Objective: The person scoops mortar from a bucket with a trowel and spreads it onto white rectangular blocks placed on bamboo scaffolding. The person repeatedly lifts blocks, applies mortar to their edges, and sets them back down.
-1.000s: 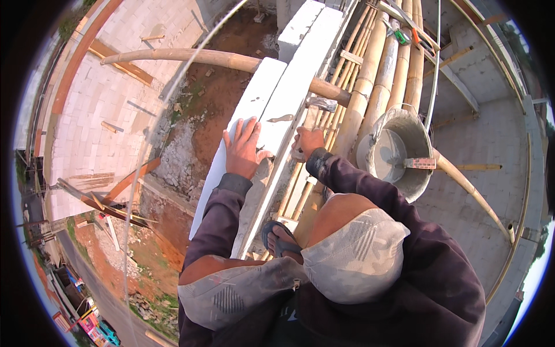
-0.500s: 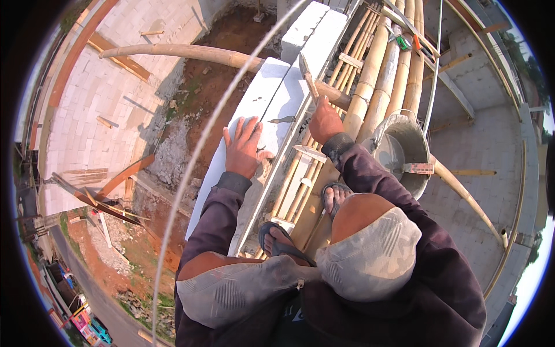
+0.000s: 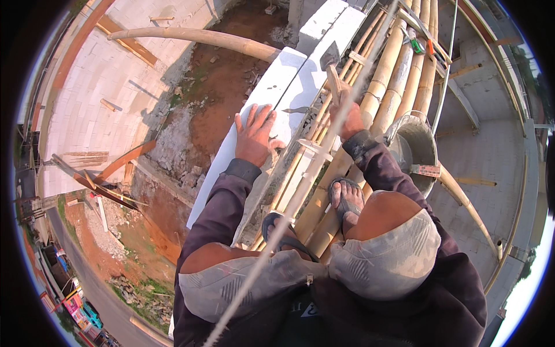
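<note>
My left hand [image 3: 252,136] lies on a white lightweight wall block [image 3: 276,81], its fingers stretched out and apart. The block sits along the top of the wall. To its right, my right hand [image 3: 347,115] is wrapped round the wooden handle of a trowel-like tool [image 3: 330,56] with a flat grey blade. That blade points away from me, held up beside the block's right edge. A dark, narrow, pointed shape [image 3: 298,110] shows on the block between my hands; I cannot tell whether it is a shadow.
Bamboo poles [image 3: 386,72] form the scaffold under my sandalled feet. A grey mortar-stained bucket [image 3: 417,141] stands at the right, a patterned handle [image 3: 426,170] over its rim. A green-and-orange tool [image 3: 416,46] lies on the far poles. A pale cord crosses the view; ground drops away left.
My right hand has turned the tool, so its blade now shows flat instead of edge-on, and has moved away from the block. The left hand stays on the block. My view has shifted.
</note>
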### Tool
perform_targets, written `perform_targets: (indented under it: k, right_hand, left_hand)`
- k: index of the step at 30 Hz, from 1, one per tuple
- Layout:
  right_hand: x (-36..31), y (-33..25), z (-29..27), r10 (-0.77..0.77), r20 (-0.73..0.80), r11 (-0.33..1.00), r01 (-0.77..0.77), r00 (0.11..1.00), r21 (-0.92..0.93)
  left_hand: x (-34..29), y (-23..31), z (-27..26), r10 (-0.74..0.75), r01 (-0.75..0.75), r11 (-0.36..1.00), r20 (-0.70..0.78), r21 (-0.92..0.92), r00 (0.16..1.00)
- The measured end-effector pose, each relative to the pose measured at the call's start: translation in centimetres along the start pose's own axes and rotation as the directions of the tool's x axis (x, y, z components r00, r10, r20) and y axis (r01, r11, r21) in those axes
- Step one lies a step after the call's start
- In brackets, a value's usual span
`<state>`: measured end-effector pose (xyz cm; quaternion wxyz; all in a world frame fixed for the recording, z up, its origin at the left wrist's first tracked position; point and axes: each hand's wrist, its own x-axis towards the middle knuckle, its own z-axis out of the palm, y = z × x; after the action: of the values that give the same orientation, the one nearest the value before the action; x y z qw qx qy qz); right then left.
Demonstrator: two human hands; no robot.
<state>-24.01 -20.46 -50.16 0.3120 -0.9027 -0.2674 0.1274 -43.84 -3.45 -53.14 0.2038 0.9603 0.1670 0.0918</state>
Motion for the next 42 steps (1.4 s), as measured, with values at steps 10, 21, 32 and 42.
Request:
perform_targets:
  k: [10,21,32,42]
  right_hand:
    - [-2.0,0.3,-2.4,-0.1,-0.145,0.961,0.134,0.984,0.244]
    - [-5.3,-2.3,-3.0,-0.161,0.049,0.972,0.15,0.986,0.18]
    - [-3.8,-2.6,-3.6,0.019,0.054,0.886,-0.042,0.998,0.463]
    - [-2.8,-1.3,-2.1,-0.196,0.023,0.979,0.194,0.98,0.055]
  left_hand:
    - [-0.4,-1.2,-0.4,0.006,-0.007,1.0,0.04,0.026,0.999]
    - [-0.8,-1.1,0.2,-0.006,0.004,0.999,-0.047,-0.046,0.999]
    - [-0.8,-1.3,0.3,-0.008,0.003,0.998,-0.077,-0.068,0.997]
    - [-0.7,-1.0,-0.2,-0.017,0.015,0.998,-0.042,-0.055,0.999]
